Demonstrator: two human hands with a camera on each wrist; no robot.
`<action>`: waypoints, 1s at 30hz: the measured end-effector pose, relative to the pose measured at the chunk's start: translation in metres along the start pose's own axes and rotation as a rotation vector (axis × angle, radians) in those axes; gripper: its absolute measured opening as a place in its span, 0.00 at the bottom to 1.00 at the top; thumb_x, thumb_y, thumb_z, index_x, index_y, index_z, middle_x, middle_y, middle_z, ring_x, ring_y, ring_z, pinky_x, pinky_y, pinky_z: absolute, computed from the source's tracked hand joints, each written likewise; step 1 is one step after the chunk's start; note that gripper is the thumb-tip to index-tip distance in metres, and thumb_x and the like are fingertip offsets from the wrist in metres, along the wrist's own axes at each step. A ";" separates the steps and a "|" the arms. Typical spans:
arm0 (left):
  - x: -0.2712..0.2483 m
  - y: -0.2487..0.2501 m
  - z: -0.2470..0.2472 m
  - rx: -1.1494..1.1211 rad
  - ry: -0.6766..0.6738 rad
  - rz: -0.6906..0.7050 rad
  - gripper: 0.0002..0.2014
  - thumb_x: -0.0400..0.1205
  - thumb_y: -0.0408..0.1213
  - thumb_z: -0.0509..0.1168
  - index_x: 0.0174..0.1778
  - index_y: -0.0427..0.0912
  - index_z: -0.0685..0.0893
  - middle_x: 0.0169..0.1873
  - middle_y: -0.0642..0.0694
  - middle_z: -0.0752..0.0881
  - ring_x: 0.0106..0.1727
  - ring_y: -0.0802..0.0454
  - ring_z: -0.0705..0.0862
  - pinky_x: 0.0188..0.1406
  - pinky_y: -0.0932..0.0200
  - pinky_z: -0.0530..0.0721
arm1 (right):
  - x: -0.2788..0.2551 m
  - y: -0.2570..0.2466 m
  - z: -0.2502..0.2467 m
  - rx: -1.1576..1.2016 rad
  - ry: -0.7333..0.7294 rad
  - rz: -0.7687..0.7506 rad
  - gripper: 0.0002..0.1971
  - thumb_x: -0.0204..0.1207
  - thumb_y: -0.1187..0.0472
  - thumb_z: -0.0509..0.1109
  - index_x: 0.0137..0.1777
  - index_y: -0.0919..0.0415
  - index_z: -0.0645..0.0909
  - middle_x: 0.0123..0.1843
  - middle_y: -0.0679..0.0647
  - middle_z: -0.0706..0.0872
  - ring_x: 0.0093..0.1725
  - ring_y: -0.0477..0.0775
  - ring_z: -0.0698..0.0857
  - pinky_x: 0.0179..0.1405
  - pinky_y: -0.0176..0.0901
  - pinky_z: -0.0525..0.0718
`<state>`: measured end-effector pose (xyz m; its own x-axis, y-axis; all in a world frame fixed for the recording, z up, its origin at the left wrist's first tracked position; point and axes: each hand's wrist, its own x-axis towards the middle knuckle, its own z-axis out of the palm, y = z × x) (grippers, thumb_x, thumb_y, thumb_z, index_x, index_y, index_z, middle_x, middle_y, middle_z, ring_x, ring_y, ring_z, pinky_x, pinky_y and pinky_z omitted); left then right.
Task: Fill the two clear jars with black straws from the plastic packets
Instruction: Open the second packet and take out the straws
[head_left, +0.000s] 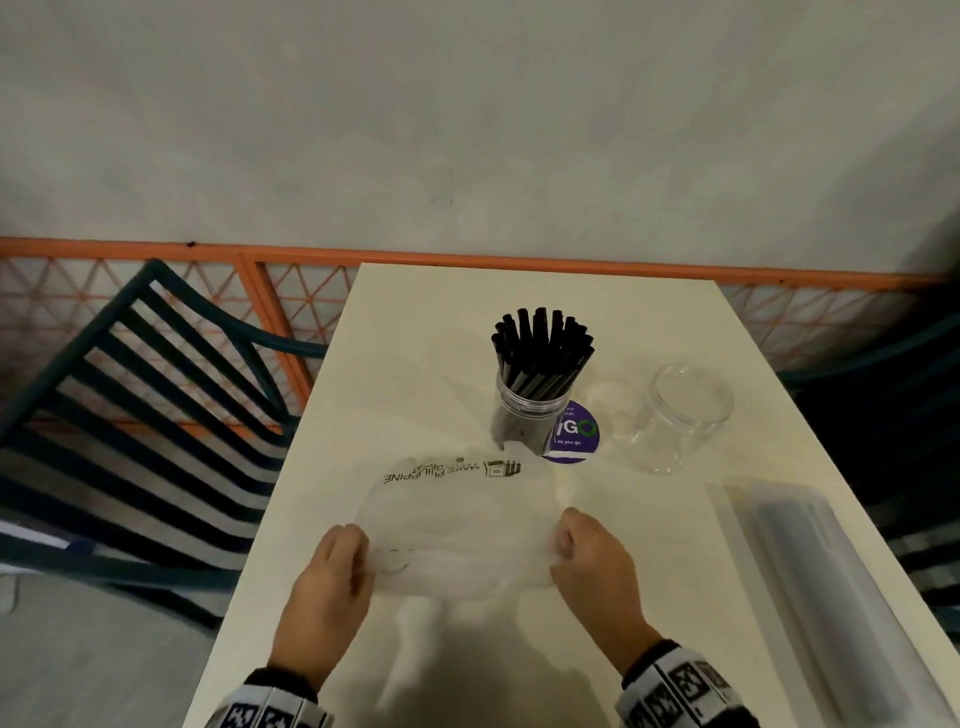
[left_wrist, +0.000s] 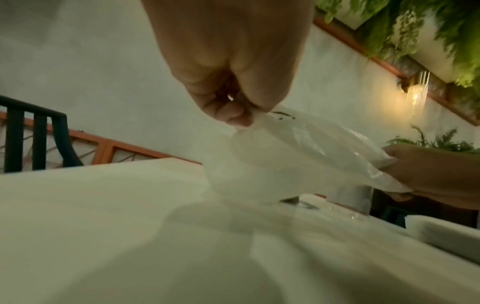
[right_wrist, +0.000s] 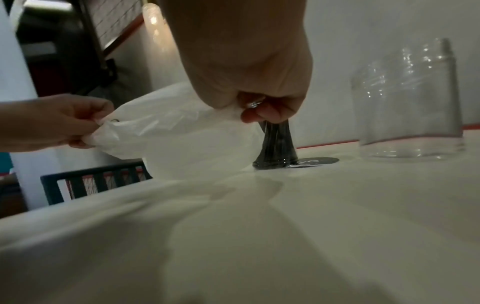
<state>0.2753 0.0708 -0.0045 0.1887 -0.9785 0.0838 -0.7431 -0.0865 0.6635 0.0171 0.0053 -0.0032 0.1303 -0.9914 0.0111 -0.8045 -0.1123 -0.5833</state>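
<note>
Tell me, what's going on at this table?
A person is filling jars with black straws. The left hand and right hand each pinch an end of an empty packet, held over the table. One jar already holds straws; the other jar stands empty beside it. A packet at the right edge lies untouched.

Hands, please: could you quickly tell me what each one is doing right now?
Left hand: pinches the left edge of the empty plastic packet.
Right hand: pinches its right edge.
</note>
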 end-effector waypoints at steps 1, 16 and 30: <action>-0.002 -0.002 0.002 0.022 -0.004 -0.027 0.24 0.69 0.19 0.64 0.32 0.54 0.62 0.31 0.54 0.70 0.29 0.57 0.72 0.28 0.63 0.71 | -0.004 0.002 -0.001 -0.046 -0.024 -0.084 0.18 0.61 0.63 0.67 0.33 0.48 0.58 0.32 0.47 0.70 0.32 0.51 0.68 0.27 0.39 0.65; -0.032 0.007 0.003 0.298 -0.179 0.264 0.32 0.71 0.57 0.62 0.69 0.45 0.75 0.68 0.45 0.76 0.71 0.44 0.69 0.70 0.52 0.65 | -0.022 -0.005 0.072 -0.493 -0.541 -0.164 0.32 0.78 0.33 0.41 0.79 0.48 0.53 0.74 0.59 0.76 0.71 0.68 0.75 0.73 0.66 0.41; -0.013 -0.023 0.045 0.602 -0.769 0.054 0.34 0.81 0.65 0.38 0.74 0.50 0.70 0.74 0.39 0.71 0.73 0.37 0.70 0.77 0.56 0.39 | -0.005 0.008 0.051 -0.126 -0.531 -0.277 0.36 0.75 0.35 0.37 0.75 0.52 0.67 0.82 0.52 0.62 0.81 0.49 0.48 0.81 0.49 0.43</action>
<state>0.2610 0.0775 -0.0538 -0.1666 -0.8210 -0.5461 -0.9823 0.0899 0.1646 0.0393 0.0130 -0.0498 0.5893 -0.7589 -0.2770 -0.7577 -0.4003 -0.5153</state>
